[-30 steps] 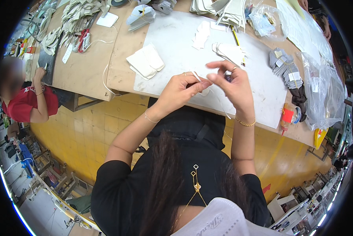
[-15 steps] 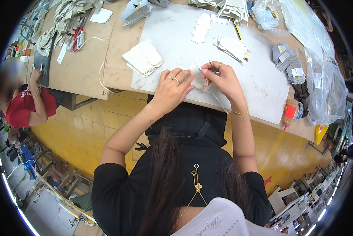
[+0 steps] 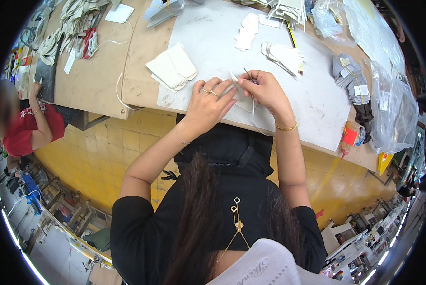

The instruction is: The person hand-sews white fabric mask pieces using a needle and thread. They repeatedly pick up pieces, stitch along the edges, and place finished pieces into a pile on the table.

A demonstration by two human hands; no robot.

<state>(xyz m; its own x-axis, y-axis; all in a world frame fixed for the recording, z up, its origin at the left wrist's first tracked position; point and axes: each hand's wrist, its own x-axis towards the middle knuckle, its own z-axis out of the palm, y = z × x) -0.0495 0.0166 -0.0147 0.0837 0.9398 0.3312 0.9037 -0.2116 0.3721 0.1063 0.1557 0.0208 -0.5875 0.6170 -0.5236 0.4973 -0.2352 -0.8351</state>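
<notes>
My left hand [image 3: 209,105] lies with its fingers stretched over a pale cream piece [image 3: 243,103] near the table's front edge, steadying it. Beside it, my right hand [image 3: 266,94] pinches a narrow white strip [image 3: 253,105], whose tail hangs down toward the edge. A thin dark pointed tool [image 3: 247,74] sticks out between the right fingers; its kind I cannot make out. The fingers hide much of the cream piece. To the left rests a fanned stack of cream pieces [image 3: 175,67]. Farther right lies a bundle of pieces with loose white strips [image 3: 283,55].
A grey-white sheet [image 3: 208,38] covers the worktable. White cut-outs [image 3: 247,32], a yellow-black stick [image 3: 291,35], grey bundles [image 3: 350,76], a bottle with red label [image 3: 349,137] and plastic bags [image 3: 393,102] surround it. Red-handled scissors [image 3: 88,43] lie left, near a co-worker in red [image 3: 37,126].
My right hand has shifted slightly left and up, closer to my left fingers. The white strip now stands up between the hands. My left hand stays nearly still.
</notes>
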